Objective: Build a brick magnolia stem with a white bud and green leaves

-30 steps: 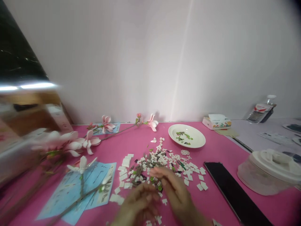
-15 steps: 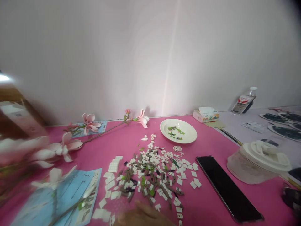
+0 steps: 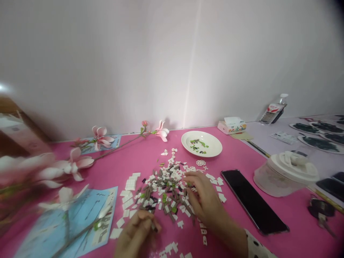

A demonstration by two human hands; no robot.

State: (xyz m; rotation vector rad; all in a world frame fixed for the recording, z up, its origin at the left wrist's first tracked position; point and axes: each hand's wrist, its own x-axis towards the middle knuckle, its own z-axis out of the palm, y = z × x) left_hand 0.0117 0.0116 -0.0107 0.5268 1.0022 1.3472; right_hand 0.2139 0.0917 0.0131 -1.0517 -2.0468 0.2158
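1. Small pieces (image 3: 166,186), white, brown, green and black, lie heaped in the middle of the pink table (image 3: 139,157); at the far left, well apart from them, are pink and white flowers (image 3: 27,168), partly blurred.
2. Blue paper (image 3: 83,208) lies flat beside those flowers, with a white bloom and a branch above it.
3. A long stem (image 3: 125,147) stretches along the back, ending in a pale pink bloom.
4. The left hand (image 3: 135,231) is at the near left of the heap, thumb and fingers pinching a small dark piece (image 3: 154,227). White tiles (image 3: 130,183) lie behind it, along the heap's left side.
5. The right hand (image 3: 202,197), in a spotted sleeve (image 3: 255,245), reaches over the heap's right side with fingers bent down among the pieces; I cannot tell whether it grips one.
6. A white plate (image 3: 215,143) stands behind the heap, bearing some green and dark bits.
7. A tissue pack (image 3: 232,126) sits at the back edge.
8. A black phone (image 3: 254,200) lies flat, right of the right hand.
9. A bottle (image 3: 272,111) leans near the wall.
10. A lidded tub (image 3: 274,184) stands right of the phone.
11. Keys (image 3: 322,211) lie nearer, at the right.
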